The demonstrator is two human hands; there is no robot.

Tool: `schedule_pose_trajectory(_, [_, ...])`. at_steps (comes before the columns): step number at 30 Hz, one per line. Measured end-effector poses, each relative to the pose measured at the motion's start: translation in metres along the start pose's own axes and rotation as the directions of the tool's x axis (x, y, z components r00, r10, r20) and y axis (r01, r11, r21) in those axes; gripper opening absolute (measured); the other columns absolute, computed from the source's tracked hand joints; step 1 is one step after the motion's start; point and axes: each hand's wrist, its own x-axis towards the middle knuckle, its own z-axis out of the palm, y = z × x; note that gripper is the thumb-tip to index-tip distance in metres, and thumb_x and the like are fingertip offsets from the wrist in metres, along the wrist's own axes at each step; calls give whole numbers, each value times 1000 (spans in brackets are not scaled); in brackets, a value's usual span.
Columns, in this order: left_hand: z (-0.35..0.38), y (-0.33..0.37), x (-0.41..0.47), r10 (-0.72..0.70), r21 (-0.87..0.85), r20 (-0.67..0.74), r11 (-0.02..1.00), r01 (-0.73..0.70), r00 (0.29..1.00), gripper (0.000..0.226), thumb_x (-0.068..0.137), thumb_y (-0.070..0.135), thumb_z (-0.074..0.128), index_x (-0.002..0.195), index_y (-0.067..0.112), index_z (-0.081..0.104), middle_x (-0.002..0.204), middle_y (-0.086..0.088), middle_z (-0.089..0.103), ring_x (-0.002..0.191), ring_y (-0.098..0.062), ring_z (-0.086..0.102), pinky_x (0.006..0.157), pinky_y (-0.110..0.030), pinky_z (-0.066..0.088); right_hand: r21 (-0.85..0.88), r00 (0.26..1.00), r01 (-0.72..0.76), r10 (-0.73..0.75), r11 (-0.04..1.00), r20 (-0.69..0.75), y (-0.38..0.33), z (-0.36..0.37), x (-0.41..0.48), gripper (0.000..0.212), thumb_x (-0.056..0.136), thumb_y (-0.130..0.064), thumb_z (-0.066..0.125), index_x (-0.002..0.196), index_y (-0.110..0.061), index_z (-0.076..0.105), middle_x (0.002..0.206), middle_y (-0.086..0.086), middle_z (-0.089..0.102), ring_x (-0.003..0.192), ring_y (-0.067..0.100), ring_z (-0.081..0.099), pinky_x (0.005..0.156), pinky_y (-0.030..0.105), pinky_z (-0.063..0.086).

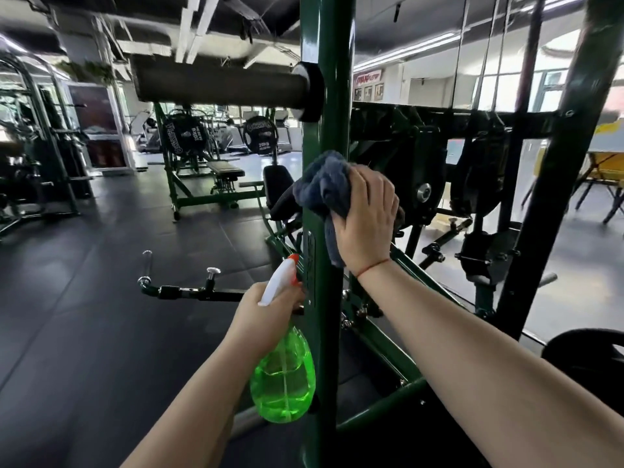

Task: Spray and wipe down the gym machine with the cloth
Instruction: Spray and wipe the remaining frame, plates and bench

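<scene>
A dark green upright post (326, 106) of the gym machine runs top to bottom through the middle of the view. My right hand (366, 221) presses a bunched blue-grey cloth (326, 187) against the post at mid height, fingers curled over the cloth. Lower down, my left hand (266, 319) grips the neck of a green translucent spray bottle (283, 376) with a white and orange trigger head (280, 278), held just left of the post. The bottle is partly filled with liquid.
A padded roller (216, 83) sticks out left from the post at the top. A chrome-tipped bar (189, 292) juts left near the floor. Weight plates (418, 177) hang behind the post on the right. Other green benches (223, 173) stand on the dark rubber floor.
</scene>
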Motion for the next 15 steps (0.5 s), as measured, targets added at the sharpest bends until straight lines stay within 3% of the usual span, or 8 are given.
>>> schedule_pose_trajectory(2, [7, 11, 4, 49, -52, -5, 997, -49, 999, 29, 88, 37, 66, 79, 11, 74, 65, -1, 54, 62, -17, 47, 59, -29, 38, 70, 988, -125, 130, 990, -79, -7, -1, 42, 52, 87, -31, 59, 134, -12, 46, 130, 11, 55, 123, 30, 47, 107, 45, 36])
schedule_pose_trajectory(5, [17, 32, 11, 142, -64, -11, 988, -143, 990, 27, 95, 33, 63, 78, 16, 77, 58, 4, 45, 55, -13, 41, 55, -27, 36, 331, 937, -297, 340, 896, -80, -10, -1, 83, 50, 94, -27, 58, 135, -2, 45, 129, 13, 56, 121, 30, 53, 106, 47, 41])
schedule_pose_trajectory(7, [23, 44, 16, 200, -27, 47, 980, -199, 979, 37, 95, 45, 59, 78, 17, 76, 56, 1, 40, 51, -12, 37, 50, -24, 35, 435, 905, -352, 420, 829, -67, -11, 2, 85, 46, 96, -25, 55, 133, -1, 43, 123, 12, 59, 113, 28, 58, 94, 42, 49])
schedule_pose_trajectory(9, [30, 52, 22, 214, -15, 84, 977, -214, 973, 43, 88, 45, 61, 77, 3, 67, 56, -1, 35, 48, -13, 32, 46, -23, 32, 456, 891, -384, 452, 803, -47, -8, 5, 73, 40, 98, -25, 53, 128, 0, 42, 116, 10, 60, 103, 26, 60, 81, 29, 47])
schedule_pose_trajectory(10, [32, 53, 25, 217, -7, 85, 976, -217, 972, 43, 87, 38, 64, 74, -3, 57, 57, -2, 34, 47, -13, 31, 46, -26, 30, 468, 886, -404, 464, 786, -16, -8, 4, 65, 37, 100, -25, 52, 125, -1, 43, 111, 7, 60, 98, 22, 60, 77, 23, 44])
schedule_pose_trajectory(12, [38, 54, 27, 217, 39, 80, 975, -221, 973, 34, 84, 32, 64, 73, 2, 51, 58, -1, 33, 45, -12, 30, 48, -29, 30, 495, 865, -471, 492, 730, 97, 1, 5, 50, 28, 101, -26, 52, 120, -8, 43, 103, -3, 57, 91, 13, 56, 70, 11, 40])
schedule_pose_trajectory(13, [40, 54, 27, 210, 29, 79, 977, -212, 975, 37, 82, 34, 63, 74, 0, 50, 57, -1, 33, 47, -14, 30, 49, -31, 29, 506, 850, -508, 500, 697, 164, 7, 4, 43, 26, 101, -27, 52, 120, -11, 43, 102, -5, 57, 91, 11, 56, 72, 10, 40])
schedule_pose_trajectory(15, [40, 51, 27, 174, -41, 71, 984, -171, 982, 55, 73, 46, 62, 81, -8, 51, 54, 2, 36, 49, -16, 32, 50, -29, 30, 520, 820, -569, 493, 637, 292, 21, 1, 38, 26, 101, -25, 53, 123, -13, 46, 104, -6, 60, 95, 11, 59, 84, 21, 44])
